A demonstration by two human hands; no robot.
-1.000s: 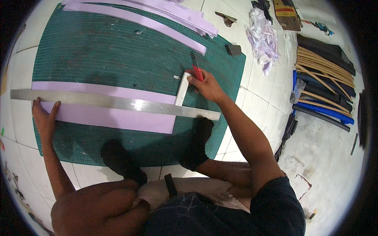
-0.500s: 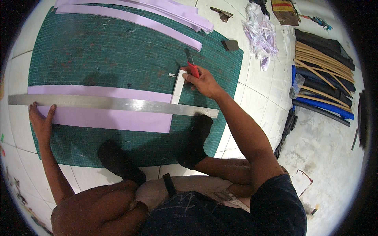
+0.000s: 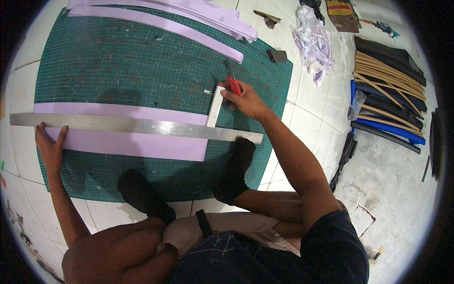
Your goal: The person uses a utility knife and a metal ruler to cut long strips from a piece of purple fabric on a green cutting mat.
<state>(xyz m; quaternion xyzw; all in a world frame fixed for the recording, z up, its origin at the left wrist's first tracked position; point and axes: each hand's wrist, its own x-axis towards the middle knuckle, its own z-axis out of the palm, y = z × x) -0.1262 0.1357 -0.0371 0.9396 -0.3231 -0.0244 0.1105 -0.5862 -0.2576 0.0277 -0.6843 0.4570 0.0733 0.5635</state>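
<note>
Lilac sheet (image 3: pixel 137 142) left of centre in frame, long axis left-to-right, under steel ruler (image 3: pixel 165 127). My left hand (image 3: pixel 49 143) nearer: fingers spread, grasping nothing, at sheet's left end by ruler's lower edge. My right hand (image 3: pixel 245 99), centre-right, grasps white bar (image 3: pixel 215 110) and red cutter (image 3: pixel 233 86); sheet lies leftward, lower.

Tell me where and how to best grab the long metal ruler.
Pinch the long metal ruler at its left end, coming from the left, thumb on top and fingers beneath. It lies flat, but that end juts past the green mat, so there is probably a gap below. The right end looks worse: a dark-socked foot reaches its near edge.
</note>
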